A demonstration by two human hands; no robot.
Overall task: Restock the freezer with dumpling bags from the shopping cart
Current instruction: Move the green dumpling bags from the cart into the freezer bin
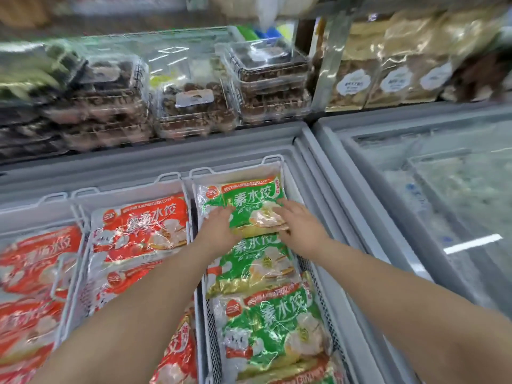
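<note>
the crinkly, glossy green dumpling bag (249, 200) lies flat at the far end of the white wire basket (273, 159), in the right corner of the grey freezer (166, 156). my left hand (219, 227) rests on its near left edge and my right hand (300, 221) on its right side, both with fingers straight and spread, pressing rather than gripping. more green bags (266, 325) overlap toward the near edge; shiny red bags (144, 225) fill the basket just left.
</note>
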